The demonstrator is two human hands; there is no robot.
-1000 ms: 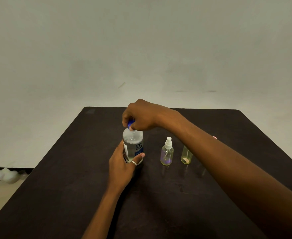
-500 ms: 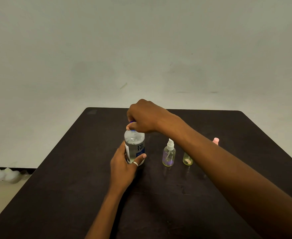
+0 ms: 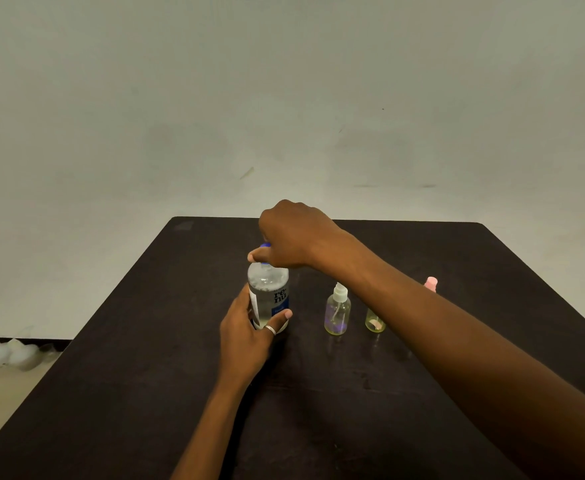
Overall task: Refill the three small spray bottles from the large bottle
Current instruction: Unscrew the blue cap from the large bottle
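The large clear bottle (image 3: 269, 296) with a blue-and-white label stands upright near the middle of the dark table (image 3: 145, 358). My left hand (image 3: 249, 336) grips its lower body. My right hand (image 3: 293, 237) is curled over its blue cap (image 3: 265, 245), pinching it. Right of it stands a small spray bottle (image 3: 337, 311) with a white pump. A second small yellowish bottle (image 3: 374, 323) is half hidden by my right forearm. Behind the forearm only the pink top (image 3: 431, 283) of a third small bottle shows.
A plain pale wall rises behind the table's far edge. On the floor at the left lie pale crumpled objects (image 3: 10, 353). Bare dark tabletop stretches to the left and toward me.
My right hand has turned on the blue cap, its knuckles rolling over so less of the cap shows. The left hand keeps its hold on the bottle's body.
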